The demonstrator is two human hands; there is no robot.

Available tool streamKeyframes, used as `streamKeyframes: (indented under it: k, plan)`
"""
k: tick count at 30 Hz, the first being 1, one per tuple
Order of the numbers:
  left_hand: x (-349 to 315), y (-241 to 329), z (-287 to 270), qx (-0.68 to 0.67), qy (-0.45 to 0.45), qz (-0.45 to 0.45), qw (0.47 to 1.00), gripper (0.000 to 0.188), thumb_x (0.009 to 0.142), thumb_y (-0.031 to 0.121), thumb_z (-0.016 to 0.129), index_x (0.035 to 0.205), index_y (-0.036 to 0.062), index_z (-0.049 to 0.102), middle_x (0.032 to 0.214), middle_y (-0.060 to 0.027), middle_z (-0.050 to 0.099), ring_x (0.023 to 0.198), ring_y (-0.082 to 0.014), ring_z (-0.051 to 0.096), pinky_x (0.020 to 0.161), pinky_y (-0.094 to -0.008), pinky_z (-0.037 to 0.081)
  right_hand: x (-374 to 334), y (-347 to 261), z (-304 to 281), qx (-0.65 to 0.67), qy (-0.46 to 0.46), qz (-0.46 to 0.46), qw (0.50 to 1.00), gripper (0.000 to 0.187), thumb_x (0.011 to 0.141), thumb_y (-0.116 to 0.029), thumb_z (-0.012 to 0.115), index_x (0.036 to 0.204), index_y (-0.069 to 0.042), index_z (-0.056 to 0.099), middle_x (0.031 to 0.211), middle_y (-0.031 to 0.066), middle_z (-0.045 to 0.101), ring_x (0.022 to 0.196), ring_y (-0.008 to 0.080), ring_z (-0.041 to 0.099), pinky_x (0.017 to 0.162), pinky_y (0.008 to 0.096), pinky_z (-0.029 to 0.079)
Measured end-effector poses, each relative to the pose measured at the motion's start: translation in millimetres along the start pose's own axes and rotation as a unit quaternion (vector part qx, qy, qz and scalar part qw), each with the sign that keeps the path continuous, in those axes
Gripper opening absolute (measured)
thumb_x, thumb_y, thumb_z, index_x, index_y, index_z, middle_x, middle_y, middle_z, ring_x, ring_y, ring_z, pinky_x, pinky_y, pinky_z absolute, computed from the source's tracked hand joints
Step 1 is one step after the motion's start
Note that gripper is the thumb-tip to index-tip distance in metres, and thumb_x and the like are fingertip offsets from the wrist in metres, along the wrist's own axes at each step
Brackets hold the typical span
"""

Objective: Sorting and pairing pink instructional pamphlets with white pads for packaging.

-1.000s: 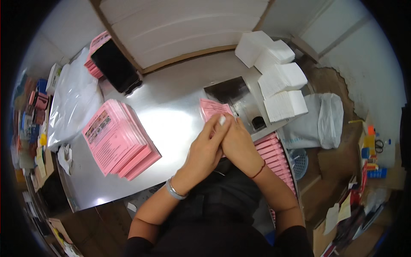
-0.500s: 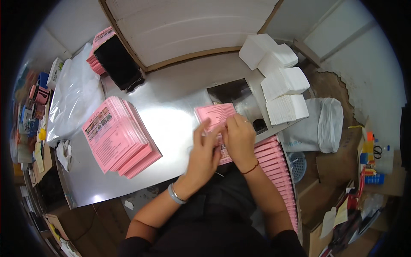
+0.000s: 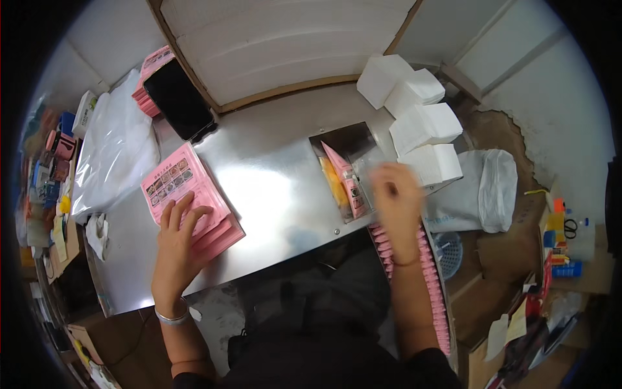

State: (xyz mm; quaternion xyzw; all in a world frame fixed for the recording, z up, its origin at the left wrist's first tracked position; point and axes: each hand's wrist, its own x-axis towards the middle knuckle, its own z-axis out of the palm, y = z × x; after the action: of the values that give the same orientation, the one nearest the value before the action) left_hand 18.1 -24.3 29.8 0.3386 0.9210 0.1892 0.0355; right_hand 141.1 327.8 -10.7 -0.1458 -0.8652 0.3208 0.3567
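Note:
On the metal table at the left, my left hand (image 3: 178,235) rests with fingers spread on a stack of pink printed paper sheets or sleeves (image 3: 170,170). My right hand (image 3: 396,198) is raised on the right, close to the white folded napkins (image 3: 424,162). Motion smears its fingers, and whether they hold anything is unclear. Just left of it, a dark recess (image 3: 341,139) in the tabletop holds a slim folded pink packet (image 3: 346,181) and a yellow strip-like item (image 3: 333,180).
Below the right forearm runs a long row of pink packets (image 3: 440,311). A black phone (image 3: 180,100) leans by more pink sheets (image 3: 152,68) at the back left, beside clear plastic bags (image 3: 116,142). A white board (image 3: 291,48) closes the back; a grey-white sack (image 3: 489,188) stands right.
My hands have parted: the left has moved onto the pink stack, the right toward the napkins. The pink sheet they were handling is gone from there, and a folded pink packet shows in the recess.

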Motion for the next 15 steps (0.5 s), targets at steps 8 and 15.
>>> streamKeyframes:
  k: [8,15]
  plan:
    - [22.0,-10.0,18.5,-0.075,0.179,-0.082,0.978,0.043,0.083,0.029,0.073,0.118,0.0103,0.056,0.128,-0.0147,0.052,0.122,-0.0378,0.045,0.1,-0.0537,0.034,24.6,28.6,-64.2,-0.24,0.002,0.0,0.971,0.025,0.087,-0.014,0.066,0.106,0.001,0.071,0.105,0.0125,0.059,0.1,0.0323,0.05,0.088,0.0401,0.042]
    - [39.2,8.1,36.7,0.096,0.232,-0.014,0.968,0.02,0.085,0.021,0.068,0.091,0.0056,0.056,0.103,-0.0172,0.053,0.098,-0.0354,0.051,0.081,-0.0501,0.041,23.7,37.5,-80.7,-0.151,0.029,0.042,0.987,0.018,0.084,-0.007,0.063,0.095,0.004,0.07,0.094,0.0122,0.062,0.091,0.0293,0.055,0.084,0.0373,0.044]
